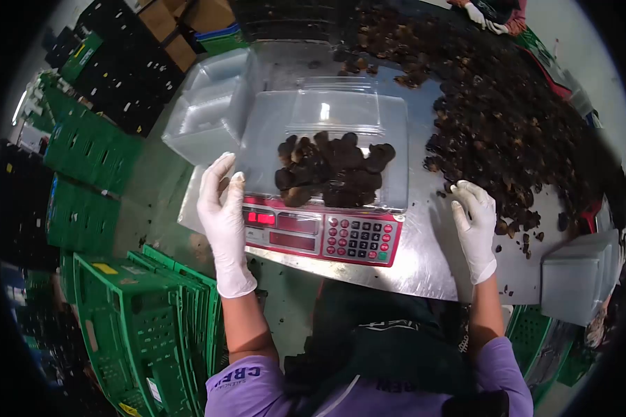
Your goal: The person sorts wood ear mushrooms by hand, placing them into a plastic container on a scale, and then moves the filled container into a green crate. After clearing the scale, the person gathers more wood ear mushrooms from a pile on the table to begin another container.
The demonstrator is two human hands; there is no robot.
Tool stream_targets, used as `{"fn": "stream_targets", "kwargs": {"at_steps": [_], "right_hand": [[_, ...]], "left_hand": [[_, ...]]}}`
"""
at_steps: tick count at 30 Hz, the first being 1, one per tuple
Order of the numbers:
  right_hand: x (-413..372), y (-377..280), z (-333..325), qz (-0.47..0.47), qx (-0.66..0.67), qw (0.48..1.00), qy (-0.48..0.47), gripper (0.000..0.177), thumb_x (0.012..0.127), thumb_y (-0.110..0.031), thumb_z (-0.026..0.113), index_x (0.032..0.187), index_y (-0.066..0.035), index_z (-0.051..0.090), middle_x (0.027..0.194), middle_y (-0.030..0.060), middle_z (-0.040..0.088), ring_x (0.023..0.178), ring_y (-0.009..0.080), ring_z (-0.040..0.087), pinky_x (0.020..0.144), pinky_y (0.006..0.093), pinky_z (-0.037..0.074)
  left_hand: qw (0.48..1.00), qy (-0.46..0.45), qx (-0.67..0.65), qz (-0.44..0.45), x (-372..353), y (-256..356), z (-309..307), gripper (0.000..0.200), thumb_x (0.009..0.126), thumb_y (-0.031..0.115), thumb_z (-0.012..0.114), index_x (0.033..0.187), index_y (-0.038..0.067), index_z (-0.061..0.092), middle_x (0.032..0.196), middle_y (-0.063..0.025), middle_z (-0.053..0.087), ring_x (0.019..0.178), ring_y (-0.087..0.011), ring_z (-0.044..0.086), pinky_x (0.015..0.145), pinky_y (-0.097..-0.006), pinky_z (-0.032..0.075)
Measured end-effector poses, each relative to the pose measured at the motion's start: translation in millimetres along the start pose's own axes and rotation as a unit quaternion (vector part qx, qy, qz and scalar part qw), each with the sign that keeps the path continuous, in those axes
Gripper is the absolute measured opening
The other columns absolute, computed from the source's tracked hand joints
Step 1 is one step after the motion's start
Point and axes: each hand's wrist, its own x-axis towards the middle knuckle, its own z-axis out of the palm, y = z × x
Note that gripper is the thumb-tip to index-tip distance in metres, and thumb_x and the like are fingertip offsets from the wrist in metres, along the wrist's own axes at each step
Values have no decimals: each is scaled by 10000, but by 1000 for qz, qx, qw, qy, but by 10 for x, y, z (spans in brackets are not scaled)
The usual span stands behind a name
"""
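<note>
Now I'm weighing the tray [327, 115] on the scale [358, 240], left hand [222, 215] and right hand [474, 224] released; topping up probably needs the pile [508, 118].

1. The left hand [222, 215] wore a thin white glove [227, 240], wrinkled over the fingers and rolled into a narrow cuff at the wrist.
2. The right hand [474, 226] wore a matching white glove, its cuff ending just past the wrist.
3. Both forearms were bare between cuff and sleeve.
4. The left sleeve [240, 386], at 7 o'clock, was short and lilac. It bore white block letters reading "CREW", seen upside down, beside a smaller line too small to read.
5. The right sleeve [499, 361], at 5 o'clock, was the same lilac and plain where it showed.
6. A dark apron [389, 347], at 6 o'clock, covered the chest and carried faint pale lettering, too blurred to read.
</note>
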Motion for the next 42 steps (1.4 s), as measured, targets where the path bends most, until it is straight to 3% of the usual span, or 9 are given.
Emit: {"fn": "stream_targets", "kwargs": {"at_steps": [4, 9, 13, 22, 28, 29, 31, 34, 42], "right_hand": [[-140, 565, -176, 78, -71, 994, 41, 217, 791, -106, 672, 1001, -61, 704, 1059, 116, 676, 994, 290, 632, 865, 390, 486], [-375, 993, -373, 203, -47, 976, 68, 182, 813, -98, 659, 986, -60, 700, 1025, 106, 676, 960, 294, 637, 836, 385, 497], [-302, 975, -291, 143, -75, 985, 56, 194, 805, -98, 662, 993, -74, 701, 1011, 83, 675, 956, 277, 627, 828, 384, 481], [266, 1055, -118, 154, -208, 965, -45, 786, 669, -256, 834, 1371, -158, 496, 1178, 134, 562, 1029, 296, 579, 850, 399, 492], [311, 1260, -215, 198, -58, 974, -90, 526, 665, -223, 824, 1146, -117, 641, 1110, 113, 617, 957, 311, 638, 793, 393, 519], [279, 1242, -218, 191, -34, 980, -31, 349, 676, -137, 802, 980, -66, 648, 983, 79, 635, 855, 262, 649, 760, 352, 510], [203, 1271, -230, 215, 42, 976, 13, 318, 685, -94, 782, 961, -54, 630, 935, 64, 627, 817, 217, 630, 735, 321, 496], [161, 1263, -287, 323, 322, 887, 73, 199, 761, 3, 721, 919, -52, 612, 866, -7, 628, 720, 69, 548, 648, 220, 441], [336, 697, -265, 273, 649, 710, -23, 293, 818, 0, 692, 1094, -25, 597, 1030, 61, 648, 794, 68, 589, 663, 224, 482]], "left_hand": [[991, -13, 119, 65, -32, 51, 4, 295, 961, 46, 533, 1237, -24, 609, 1229, -104, 627, 1128, -181, 572, 1027, -310, 403], [996, -24, 53, 62, -146, -225, 49, 320, 996, 96, 511, 1291, -10, 575, 1283, -97, 602, 1189, -166, 532, 1041, -318, 395], [1000, -4, -13, 16, -190, -114, 138, 312, 952, 5, 504, 1242, -11, 619, 1355, -135, 557, 1312, -239, 464, 1123, -374, 315], [1000, -5, -26, 12, -305, -136, 85, 292, 997, 86, 503, 1258, -1, 600, 1351, -104, 564, 1235, -186, 520, 991, -312, 453], [1000, -6, -12, 10, -393, -119, 125, 283, 973, 36, 506, 1229, -5, 618, 1388, -122, 535, 1253, -198, 513, 1021, -317, 442], [1000, -3, -13, 9, -399, -114, 136, 283, 973, 36, 506, 1229, -5, 618, 1388, -122, 535, 1253, -198, 513, 1021, -317, 442], [1000, -6, 6, 11, -407, -104, 154, 280, 969, 31, 508, 1221, 1, 626, 1350, -115, 562, 1226, -190, 528, 1019, -315, 438], [1000, -6, 21, -2, -396, -170, 126, 276, 971, 33, 507, 1217, 9, 629, 1296, -97, 594, 1190, -183, 545, 1016, -318, 433], [1000, 8, 5, -22, -315, -178, 149, 276, 916, -41, 506, 1163, -12, 626, 1255, -103, 603, 1192, -206, 539, 1040, -327, 390]]}}
